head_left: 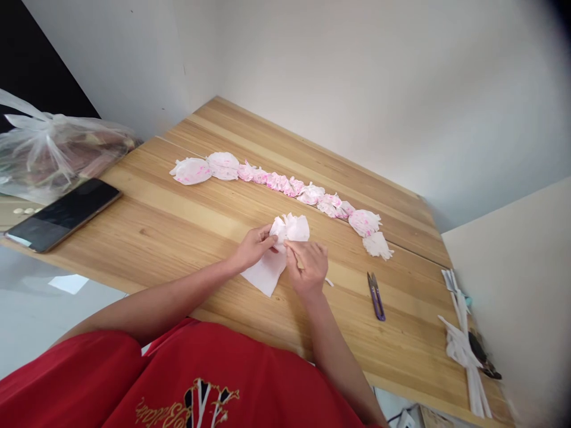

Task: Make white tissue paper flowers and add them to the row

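Observation:
My left hand point(255, 245) and my right hand point(309, 266) both pinch a white tissue paper flower point(292, 229) just above the wooden table point(187, 229). Its ruffled top fans out above my fingers and a flat white tail point(266, 274) hangs down onto the table between my wrists. Both hands have their fingers closed on the paper's gathered middle. Behind the hands lies a row of finished white and pink tissue flowers point(285, 184), running from left to right across the table.
Small purple thread snips point(375, 295) lie right of my right hand. A black phone point(62, 214) rests at the table's left edge beside a clear plastic bag point(53, 151). White paper strips point(464, 345) lie at the right edge. Walls close off the far side.

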Demonstrator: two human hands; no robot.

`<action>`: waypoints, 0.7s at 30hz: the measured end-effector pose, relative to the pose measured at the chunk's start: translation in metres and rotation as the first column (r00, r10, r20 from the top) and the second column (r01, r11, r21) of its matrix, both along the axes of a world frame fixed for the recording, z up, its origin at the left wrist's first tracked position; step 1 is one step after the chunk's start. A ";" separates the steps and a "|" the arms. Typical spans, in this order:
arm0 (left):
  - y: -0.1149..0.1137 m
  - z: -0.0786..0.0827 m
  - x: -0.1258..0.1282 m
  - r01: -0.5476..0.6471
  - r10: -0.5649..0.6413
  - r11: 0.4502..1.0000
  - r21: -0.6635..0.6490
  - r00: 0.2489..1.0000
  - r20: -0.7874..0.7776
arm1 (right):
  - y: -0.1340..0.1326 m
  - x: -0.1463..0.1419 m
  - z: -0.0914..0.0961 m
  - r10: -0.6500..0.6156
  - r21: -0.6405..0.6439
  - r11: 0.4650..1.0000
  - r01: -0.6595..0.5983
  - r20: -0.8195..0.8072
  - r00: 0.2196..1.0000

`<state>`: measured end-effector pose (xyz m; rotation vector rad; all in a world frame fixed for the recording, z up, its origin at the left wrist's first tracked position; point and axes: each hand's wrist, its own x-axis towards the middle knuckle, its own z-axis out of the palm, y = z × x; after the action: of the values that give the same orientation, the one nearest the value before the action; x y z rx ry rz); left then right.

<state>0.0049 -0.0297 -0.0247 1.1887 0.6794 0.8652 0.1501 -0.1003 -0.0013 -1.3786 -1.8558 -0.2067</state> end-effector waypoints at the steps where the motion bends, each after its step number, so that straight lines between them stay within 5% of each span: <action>1: -0.001 0.001 0.000 0.013 -0.013 1.000 0.018 1.000 0.001 | 0.001 -0.001 -0.002 -0.016 -0.036 0.999 0.017 0.020 1.000; 8: -0.003 0.006 -0.003 0.088 -0.083 0.990 0.114 0.995 -0.047 | 0.009 0.002 -0.009 -0.116 -0.104 0.988 0.112 -0.026 0.993; 15: -0.009 -0.003 -0.003 0.113 0.015 0.903 0.415 0.956 -0.294 | 0.008 -0.001 -0.012 -0.153 -0.128 0.981 0.148 -0.032 0.988; 18: -0.008 -0.006 -0.002 0.117 0.010 0.906 0.407 0.955 -0.296 | 0.010 0.000 -0.013 -0.177 -0.213 0.969 0.129 -0.226 0.958; 21: -0.004 -0.003 -0.002 0.088 -0.036 0.961 0.262 0.979 -0.199 | 0.013 0.004 -0.011 -0.231 -0.361 0.932 0.021 -0.550 0.802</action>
<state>0.0029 -0.0339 -0.0273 1.5467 0.6910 0.8131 0.1546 -0.0876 -0.0125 -1.5764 -1.3047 0.4583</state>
